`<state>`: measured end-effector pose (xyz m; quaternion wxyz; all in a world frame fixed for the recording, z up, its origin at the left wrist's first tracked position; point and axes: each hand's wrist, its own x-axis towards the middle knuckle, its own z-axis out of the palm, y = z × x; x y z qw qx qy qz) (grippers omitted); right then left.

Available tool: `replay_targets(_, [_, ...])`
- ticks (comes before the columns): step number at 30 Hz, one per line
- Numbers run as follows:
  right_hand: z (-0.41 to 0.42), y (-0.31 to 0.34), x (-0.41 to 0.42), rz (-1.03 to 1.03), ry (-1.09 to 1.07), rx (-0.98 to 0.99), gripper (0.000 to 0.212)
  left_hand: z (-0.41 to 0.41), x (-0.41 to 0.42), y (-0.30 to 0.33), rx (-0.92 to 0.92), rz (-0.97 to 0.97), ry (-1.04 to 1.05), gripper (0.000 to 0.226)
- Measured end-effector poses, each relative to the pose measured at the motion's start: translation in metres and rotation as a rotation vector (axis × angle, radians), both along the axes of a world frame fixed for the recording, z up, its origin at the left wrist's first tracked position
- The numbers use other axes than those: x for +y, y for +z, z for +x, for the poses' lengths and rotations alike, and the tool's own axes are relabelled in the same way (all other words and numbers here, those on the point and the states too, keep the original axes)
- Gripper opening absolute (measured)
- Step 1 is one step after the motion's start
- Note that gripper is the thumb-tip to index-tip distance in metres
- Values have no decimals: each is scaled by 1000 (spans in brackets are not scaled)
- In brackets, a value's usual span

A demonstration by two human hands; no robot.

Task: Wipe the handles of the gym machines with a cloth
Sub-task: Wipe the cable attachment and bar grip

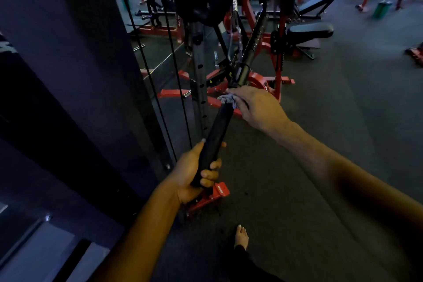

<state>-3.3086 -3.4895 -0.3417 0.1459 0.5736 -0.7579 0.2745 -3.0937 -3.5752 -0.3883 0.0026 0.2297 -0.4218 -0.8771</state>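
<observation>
The left hand grips the near end of the black bar handle, fingers clenched round it, evidently to steady the hanging attachment. The right hand presses a grey cloth around the bar's middle, fingers wrapped over it. Judged mid-wipe; the far grip looks unreached. Cables hang beside it.

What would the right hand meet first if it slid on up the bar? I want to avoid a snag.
Probably the swivel collar just beyond the right hand and cloth on the bar; depth is unclear.
</observation>
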Motion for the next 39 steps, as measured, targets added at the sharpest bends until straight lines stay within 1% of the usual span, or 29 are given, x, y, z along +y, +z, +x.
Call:
replay_targets(3, [10, -3, 1, -47, 54, -31, 35, 1, 1, -1, -1, 10, 5, 51])
replay_targets(8, [28, -12, 7, -36, 116, -116, 28, 6, 0, 1, -2, -1, 9, 49])
replay_targets(12, [63, -30, 17, -125, 227, -130, 24, 6, 1, -1, -22, -16, 31, 43])
replay_targets(15, [85, -45, 23, -94, 314, -146, 25, 6, 2, 1, -37, -50, 34, 39])
replay_targets(18, [88, -46, 29, -14, 395, -71, 26, 7, 4, 3, -46, -86, 26, 38])
replay_targets(21, [67, -30, 24, -10, 361, 10, 25, 4, 3, 1, -40, -42, 18, 38])
replay_targets(25, [16, -6, 6, -98, 190, -58, 21, 1, 2, 1, -22, 9, 13, 50])
replay_targets(28, [-13, 9, -4, -119, 88, -84, 21, 4, 1, 3, -16, -5, 10, 52])
replay_targets(30, [-15, 13, -6, -139, 61, -119, 22, 6, 0, 3, -23, -28, 13, 53])
replay_targets(32, [-5, 11, -6, -159, 72, -190, 21, 8, -1, 3, -29, -40, 20, 54])
replay_targets(34, [15, 4, -3, -131, 106, -238, 19, 10, -1, 1, -26, -36, 27, 53])
replay_targets(36, [44, -7, 2, -69, 168, -240, 17, 12, -2, 0, -28, -32, 34, 50])
replay_targets(39, [79, -21, 9, 27, 287, -223, 26, 13, -4, -2, -61, -72, 44, 46])
